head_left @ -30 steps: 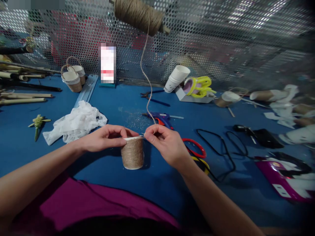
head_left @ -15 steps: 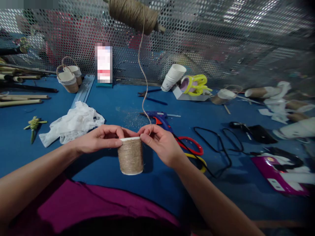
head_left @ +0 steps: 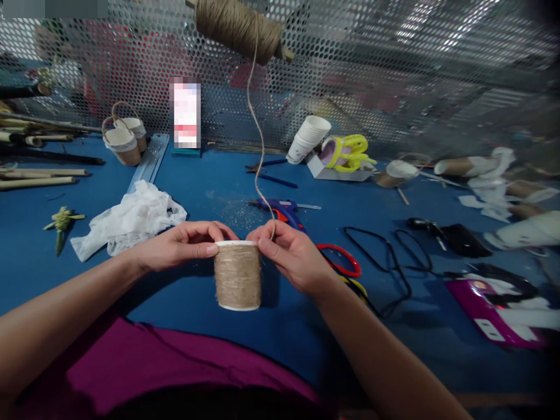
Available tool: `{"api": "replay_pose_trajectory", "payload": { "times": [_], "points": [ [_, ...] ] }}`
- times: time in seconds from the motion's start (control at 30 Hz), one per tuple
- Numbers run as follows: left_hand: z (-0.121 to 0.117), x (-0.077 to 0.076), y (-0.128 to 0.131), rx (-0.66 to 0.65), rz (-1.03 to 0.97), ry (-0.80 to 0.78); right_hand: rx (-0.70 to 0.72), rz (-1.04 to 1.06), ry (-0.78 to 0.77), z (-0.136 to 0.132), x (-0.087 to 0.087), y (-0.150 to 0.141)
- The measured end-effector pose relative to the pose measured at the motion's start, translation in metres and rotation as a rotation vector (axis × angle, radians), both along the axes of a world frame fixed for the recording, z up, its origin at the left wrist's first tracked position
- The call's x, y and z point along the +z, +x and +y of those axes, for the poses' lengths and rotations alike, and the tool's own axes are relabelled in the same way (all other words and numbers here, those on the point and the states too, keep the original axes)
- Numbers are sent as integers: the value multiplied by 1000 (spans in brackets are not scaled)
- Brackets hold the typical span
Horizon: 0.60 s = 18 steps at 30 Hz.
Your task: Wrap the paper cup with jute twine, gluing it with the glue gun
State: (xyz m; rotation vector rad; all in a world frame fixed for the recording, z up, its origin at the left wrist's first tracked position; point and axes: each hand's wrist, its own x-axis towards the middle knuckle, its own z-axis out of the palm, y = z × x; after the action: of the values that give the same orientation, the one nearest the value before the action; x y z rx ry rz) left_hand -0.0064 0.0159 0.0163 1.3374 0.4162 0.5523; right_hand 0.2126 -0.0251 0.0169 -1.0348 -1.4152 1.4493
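A cup wrapped in brown twine [head_left: 238, 277] hangs just above the blue table, its white rims showing at top and bottom. My left hand [head_left: 186, 248] is closed on the upper left edge, thumb in front and the other fingers behind. At the upper right edge, my right hand [head_left: 295, 256] pinches the loose twine [head_left: 261, 157] against the cup. That strand runs up to a large twine spool [head_left: 238, 29] mounted on a rod. The fingertips behind the cup are hidden.
Behind the cup lies a blue glue gun [head_left: 284, 210], near red-handled scissors [head_left: 341, 259]. White lace cloth [head_left: 131, 219] is at left, bamboo sticks [head_left: 39, 181] beyond it. Stacked paper cups [head_left: 308, 140] stand at the back by a perforated metal screen [head_left: 371, 76].
The wrapped cup has shifted slightly right and turned a little more upright. My right hand has moved slightly right with the twine's lower end.
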Motion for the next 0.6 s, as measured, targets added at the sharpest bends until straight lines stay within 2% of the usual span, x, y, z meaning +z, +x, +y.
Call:
{"api": "replay_pose_trajectory", "payload": {
  "times": [0.1,0.2,0.4,0.5,0.6],
  "points": [
    [1,1,0,-24,56,29,-28,-62,21,1,3,1],
    [-1,1,3,-40,119,81,-53,-224,73,0,6,0],
    [-12,1,13,50,279,317,-14,-457,217,-6,8,-11],
    [-16,2,18,87,369,358,-13,-509,250,-8,8,-14],
    [-18,2,20,89,373,323,8,-470,249,-8,6,-13]
  ]
}}
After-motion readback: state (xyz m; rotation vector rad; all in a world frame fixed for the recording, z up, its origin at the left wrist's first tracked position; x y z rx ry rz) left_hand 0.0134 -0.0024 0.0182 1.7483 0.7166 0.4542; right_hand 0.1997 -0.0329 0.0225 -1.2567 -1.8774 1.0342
